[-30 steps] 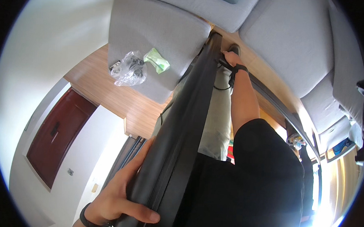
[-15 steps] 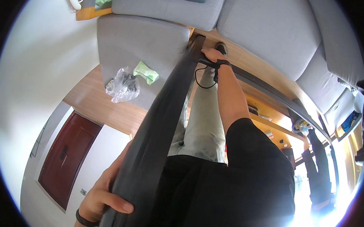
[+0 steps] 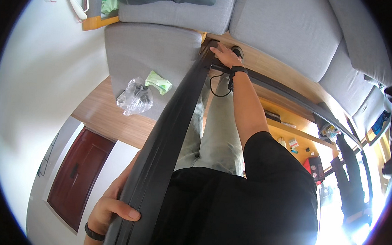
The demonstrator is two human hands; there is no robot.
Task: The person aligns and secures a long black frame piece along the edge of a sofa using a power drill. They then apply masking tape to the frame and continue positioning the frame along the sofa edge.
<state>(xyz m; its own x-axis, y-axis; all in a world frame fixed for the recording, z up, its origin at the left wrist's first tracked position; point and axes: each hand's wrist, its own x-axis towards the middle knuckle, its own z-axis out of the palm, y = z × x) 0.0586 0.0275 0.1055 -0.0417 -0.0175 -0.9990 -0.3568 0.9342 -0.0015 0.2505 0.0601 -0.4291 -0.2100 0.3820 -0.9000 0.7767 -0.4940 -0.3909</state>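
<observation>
A long black beam (image 3: 165,134), part of a dark frame, slants from the lower left up to a far corner. My left hand (image 3: 113,208) grips its near part, thumb across the top face and the other fingers mostly hidden along the far side. At the far end, my right hand (image 3: 227,56) rests at the corner with fingers stretched over the beam's edge, holding nothing visible. A thinner black rail (image 3: 289,91) runs from that corner toward the right. Black bands circle both wrists, and a dark cable loop (image 3: 220,93) hangs near the right one.
Grey sofa cushions (image 3: 287,34) line the far side. On a grey seat (image 3: 151,41) lie a clear plastic bag (image 3: 136,98) and a green-and-white packet (image 3: 158,82). A dark red door (image 3: 80,174) stands at lower left, a wooden table (image 3: 287,135) with small items at right.
My right hand has loosened at the corner, its fingers now stretched over the beam's far end. My left hand keeps its hold. The view has shifted slightly.
</observation>
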